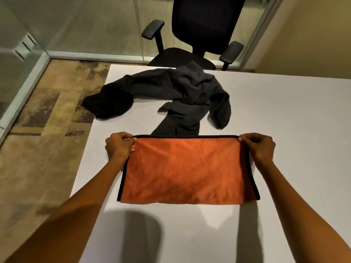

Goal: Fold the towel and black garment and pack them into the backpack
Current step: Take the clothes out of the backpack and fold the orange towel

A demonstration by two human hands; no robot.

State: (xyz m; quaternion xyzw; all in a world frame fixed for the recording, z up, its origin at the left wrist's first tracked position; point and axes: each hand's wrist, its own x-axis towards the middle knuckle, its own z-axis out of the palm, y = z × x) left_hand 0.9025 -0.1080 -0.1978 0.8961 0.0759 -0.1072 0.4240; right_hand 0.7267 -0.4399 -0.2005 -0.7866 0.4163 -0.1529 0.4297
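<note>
Black office chair [197, 33] behind white table [284, 114]; patterned carpet [43, 149].

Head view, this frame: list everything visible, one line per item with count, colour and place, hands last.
towel: one, orange with black edging, held by its far corners over the near part of the table
black garment: one, black, crumpled on the table beyond the towel, one part hanging over the left edge
table: one, white, fills the middle and right
office chair: one, black, behind the table's far edge
carpet: brown patterned, floor at left
backpack: none in view
left hand: pinches the towel's far left corner
right hand: pinches the far right corner
</note>
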